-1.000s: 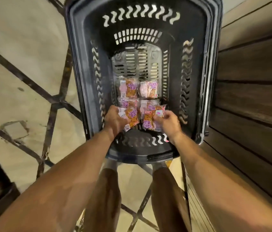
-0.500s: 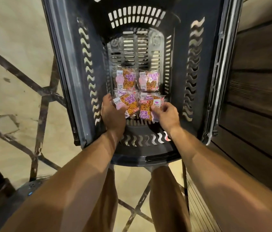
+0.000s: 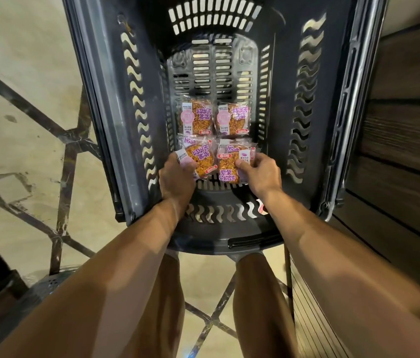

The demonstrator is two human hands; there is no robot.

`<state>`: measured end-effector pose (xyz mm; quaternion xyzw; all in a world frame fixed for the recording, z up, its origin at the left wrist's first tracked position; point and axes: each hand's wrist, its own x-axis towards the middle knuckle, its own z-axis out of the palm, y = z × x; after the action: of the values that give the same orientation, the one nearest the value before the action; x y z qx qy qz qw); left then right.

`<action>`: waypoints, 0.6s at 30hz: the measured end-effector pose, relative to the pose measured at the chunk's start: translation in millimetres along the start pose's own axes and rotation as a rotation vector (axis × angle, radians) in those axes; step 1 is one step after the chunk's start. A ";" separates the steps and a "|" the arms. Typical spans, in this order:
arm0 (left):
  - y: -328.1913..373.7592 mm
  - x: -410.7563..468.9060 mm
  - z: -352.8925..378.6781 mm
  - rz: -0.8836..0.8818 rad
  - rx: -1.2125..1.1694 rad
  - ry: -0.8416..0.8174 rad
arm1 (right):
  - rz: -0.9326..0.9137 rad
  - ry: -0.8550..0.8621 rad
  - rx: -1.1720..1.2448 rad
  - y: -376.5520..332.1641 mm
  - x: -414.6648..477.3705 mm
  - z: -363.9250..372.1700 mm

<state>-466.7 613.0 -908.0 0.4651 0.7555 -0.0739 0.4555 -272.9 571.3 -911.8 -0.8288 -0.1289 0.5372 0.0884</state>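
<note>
A dark plastic shopping basket [image 3: 105, 81] with slotted walls stands in front of me. On its bottom lie several clear-wrapped snack packets with orange cake and purple print. Two lie side by side at the back, the left one [image 3: 195, 118] and the right one [image 3: 232, 119]. My left hand [image 3: 176, 178] pinches the near-left packet [image 3: 201, 157] at its lower left corner. The near-right packet [image 3: 230, 164] is pinched by my right hand [image 3: 260, 173] along its right edge. Both held packets lie over other packets beneath them.
A wooden slatted wall [image 3: 405, 130] runs close along the basket's right side. To the left is beige tiled floor [image 3: 18, 73] with dark inlay lines. My legs [image 3: 167, 301] stand under the basket's near rim.
The view has closed in on the basket. Both hands keep their hold on the near packets, which sit lower on the basket's bottom than a second ago.
</note>
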 end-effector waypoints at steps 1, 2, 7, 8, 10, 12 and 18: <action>-0.7 0.3 -3.1 0.027 0.011 -0.043 | -0.013 -0.008 -0.022 -1.7 -2.8 -0.6; -1.3 0.6 -6.0 0.057 0.020 -0.080 | -0.031 -0.023 -0.051 -1.6 -3.5 -0.6; 4.0 4.1 -17.5 0.108 0.087 -0.159 | -0.030 -0.021 -0.146 -0.2 -3.6 5.3; 4.2 7.8 -15.4 0.137 0.053 -0.153 | -0.048 -0.014 -0.156 0.8 -2.8 6.4; 0.2 15.8 -11.9 0.181 0.009 -0.200 | -0.115 -0.021 -0.172 3.2 -2.3 7.9; 3.2 19.4 -14.3 0.182 0.034 -0.266 | -0.166 -0.054 -0.177 5.6 -2.8 7.4; 17.6 15.7 -24.8 0.089 -0.051 -0.238 | -0.090 -0.082 -0.036 -0.7 -1.4 5.3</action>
<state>-471.0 646.1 -900.2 0.4743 0.6764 -0.0893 0.5564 -278.4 571.6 -912.6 -0.8010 -0.1792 0.5638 0.0920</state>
